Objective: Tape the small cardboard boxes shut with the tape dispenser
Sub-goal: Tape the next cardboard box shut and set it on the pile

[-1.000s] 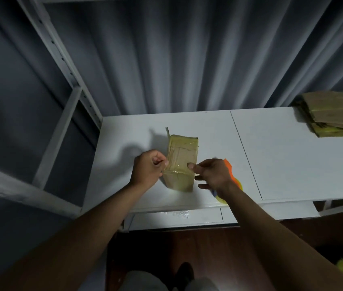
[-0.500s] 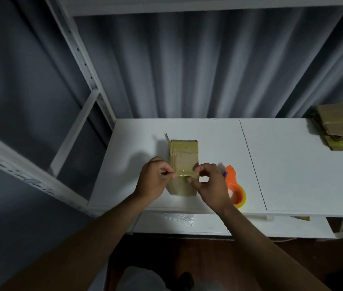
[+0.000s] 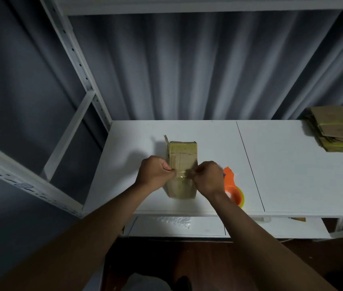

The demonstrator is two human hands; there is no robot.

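While both hands' fingers [image 3: 195,171] pinch tape strip [image 3: 182,174], wrist hides dispenser [image 3: 232,191] partly.

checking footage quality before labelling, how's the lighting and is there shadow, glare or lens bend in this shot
Head view: dim, cool light; the white shelf top is the brightest area. The small tan cardboard box and the hands throw soft shadows to the left. Faint sheen on the clear tape strip pinched between left hand and right hand. Wide-angle bend bows the white shelf posts. Floor nearly black.

white shelf [image 3: 187,131] | grey pleated curtain [image 3: 187,70] behind | white metal upright [image 3: 76,59] | dark wood floor [image 3: 219,265] | dim light
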